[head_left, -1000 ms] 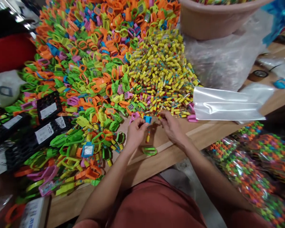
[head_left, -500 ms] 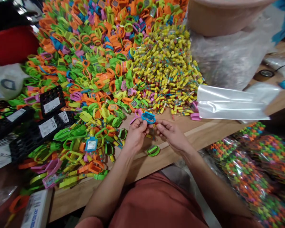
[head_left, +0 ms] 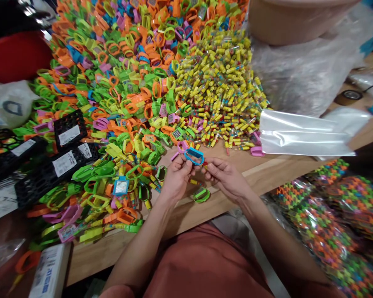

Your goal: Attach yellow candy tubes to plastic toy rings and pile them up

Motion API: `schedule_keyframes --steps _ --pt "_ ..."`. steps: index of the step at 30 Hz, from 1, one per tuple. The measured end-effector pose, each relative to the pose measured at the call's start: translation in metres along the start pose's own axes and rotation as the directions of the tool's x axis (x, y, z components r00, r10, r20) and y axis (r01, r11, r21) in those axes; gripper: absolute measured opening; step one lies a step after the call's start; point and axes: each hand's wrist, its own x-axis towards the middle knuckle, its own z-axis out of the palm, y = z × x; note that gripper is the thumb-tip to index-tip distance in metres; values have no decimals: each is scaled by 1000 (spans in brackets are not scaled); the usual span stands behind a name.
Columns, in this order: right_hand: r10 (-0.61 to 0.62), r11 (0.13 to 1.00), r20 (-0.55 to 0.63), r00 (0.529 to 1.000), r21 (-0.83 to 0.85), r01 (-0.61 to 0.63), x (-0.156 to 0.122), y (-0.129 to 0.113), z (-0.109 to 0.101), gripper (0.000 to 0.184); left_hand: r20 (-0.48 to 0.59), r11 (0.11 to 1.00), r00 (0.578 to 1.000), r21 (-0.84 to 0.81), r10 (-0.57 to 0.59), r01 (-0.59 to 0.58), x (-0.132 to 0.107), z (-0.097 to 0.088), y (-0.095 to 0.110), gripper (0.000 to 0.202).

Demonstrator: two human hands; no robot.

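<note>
My left hand (head_left: 178, 176) pinches a blue toy watch (head_left: 194, 155) between thumb and fingers, its band loop facing me. Close beside it, my right hand (head_left: 224, 176) is closed with the fingertips on a small yellow-and-red tube (head_left: 205, 164), mostly hidden by the fingers. A pink toy watch (head_left: 182, 146) lies just behind the blue one. On the wood below my hands rests a green toy watch (head_left: 201, 195). Another small tube (head_left: 196, 182) lies on the table between my hands.
A large heap of colourful toy watches (head_left: 121, 95) covers the left and back, beside a pile of yellow tubes (head_left: 220, 87). Clear plastic bags (head_left: 301, 134) lie right. Black crates (head_left: 54, 169) stand left. Filled bags (head_left: 323, 223) sit below the table's right edge.
The blue toy watch has turned slightly in my left hand, showing more of its loop. My right fingers have curled in, and a yellow-and-red tube end now shows at their tips.
</note>
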Motion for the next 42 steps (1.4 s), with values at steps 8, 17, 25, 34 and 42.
schedule_keyframes --steps 8,17,25,34,42 --pt "-90 978 21 996 -185 93 0 -1 4 45 42 965 987 206 157 -162 -11 4 -1 38" --pt "-165 894 105 981 -403 193 4 3 11 36 -162 826 901 489 403 -282 -31 -34 51 26" --pt "-132 251 324 937 -903 348 22 24 -2 6 -170 327 445 895 879 -304 -64 -60 115 19" --pt "-250 529 191 949 -794 300 9 13 -12 8 255 275 966 933 -47 -233 -86 -5 -46 29" --pt "-223 679 98 970 -698 227 -19 21 -18 23 91 472 967 859 239 -197 -44 -33 -34 14"
